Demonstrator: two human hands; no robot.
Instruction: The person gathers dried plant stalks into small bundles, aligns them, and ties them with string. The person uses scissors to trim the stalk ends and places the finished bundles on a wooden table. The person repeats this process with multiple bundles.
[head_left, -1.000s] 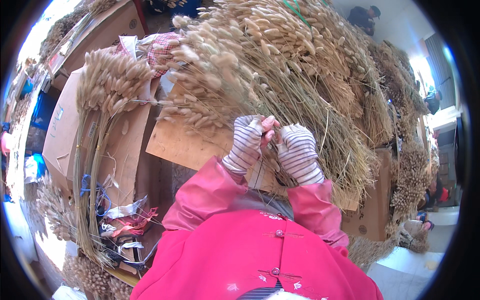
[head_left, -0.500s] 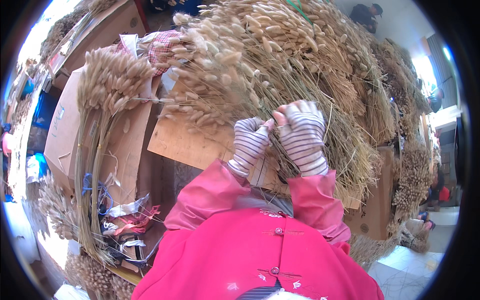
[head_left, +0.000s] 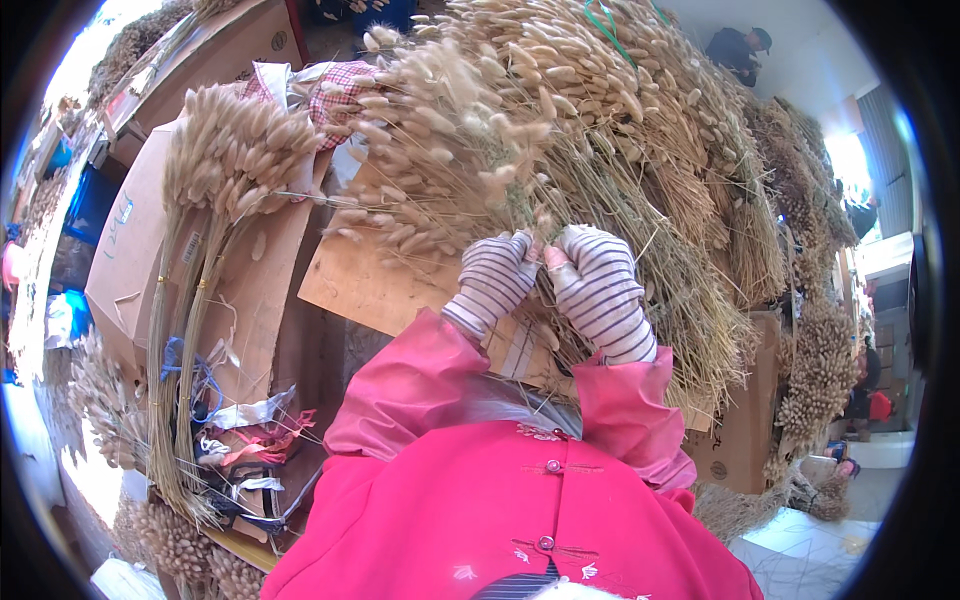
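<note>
My left hand [head_left: 494, 278], in a striped fingerless glove, is closed with thumb and fingers round the stems of a small bunch of dried bunny tail grass [head_left: 515, 195]. The fluffy heads of this bunch point away from me and are smeared by motion. Close beside it my right hand [head_left: 604, 290], gloved alike, pinches the same stems, fingertips almost touching the left ones. Under and beyond both hands lies a large heap of bunny tail grass [head_left: 570, 75], its cut stems [head_left: 700, 330] fanning toward the right. A wooden board [head_left: 375, 285] shows beneath the heap.
Tied bundles of bunny tail grass [head_left: 235, 150] lean on a cardboard box [head_left: 255, 290] at left, near blue string [head_left: 185, 370] and cloth scraps [head_left: 255, 440]. Another box [head_left: 740, 430] stands at right. A person [head_left: 738, 52] is at the far right, beside more dried grass.
My right hand has turned and come down to the left hand, its fingers now at the stems. The small bunch now stands up blurred above the hands. The view has shifted slightly.
</note>
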